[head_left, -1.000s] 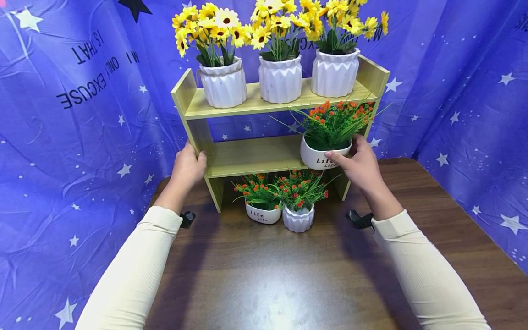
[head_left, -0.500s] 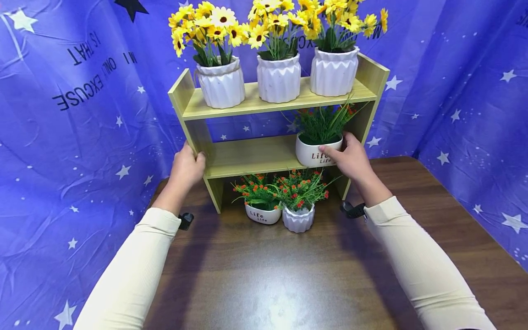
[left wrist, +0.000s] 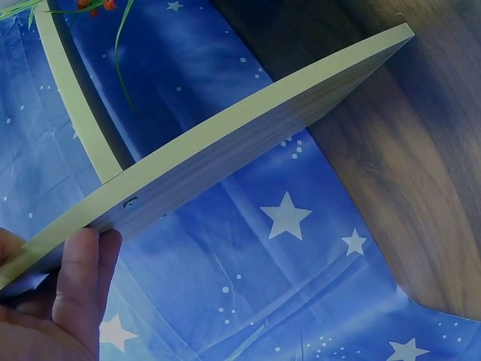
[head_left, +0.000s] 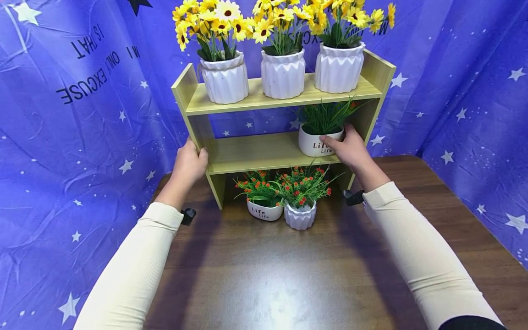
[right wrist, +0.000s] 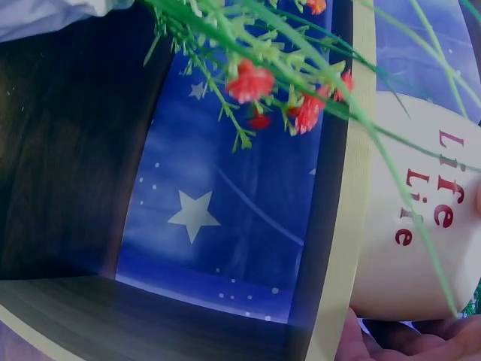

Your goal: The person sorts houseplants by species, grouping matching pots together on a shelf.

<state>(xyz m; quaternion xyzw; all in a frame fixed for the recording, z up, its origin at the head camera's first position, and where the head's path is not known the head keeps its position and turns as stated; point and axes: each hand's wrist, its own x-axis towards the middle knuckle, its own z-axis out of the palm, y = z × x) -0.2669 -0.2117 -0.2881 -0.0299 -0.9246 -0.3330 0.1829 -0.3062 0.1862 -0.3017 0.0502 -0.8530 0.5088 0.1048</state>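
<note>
Pot (head_left: 315, 144), middle shelf, right of centre frame: glazed, smooth, breakable, probably light. My right hand (head_left: 350, 149) cups its side; left hand (head_left: 189, 162) grips the shelf (head_left: 198, 133) post.

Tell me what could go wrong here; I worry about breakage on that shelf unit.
The Life pot sits near the middle shelf front edge, held by the right hand; letting go carelessly might tip it onto the two small pots below. The left hand grips the shelf side panel; a jolt could topple the three sunflower vases.
</note>
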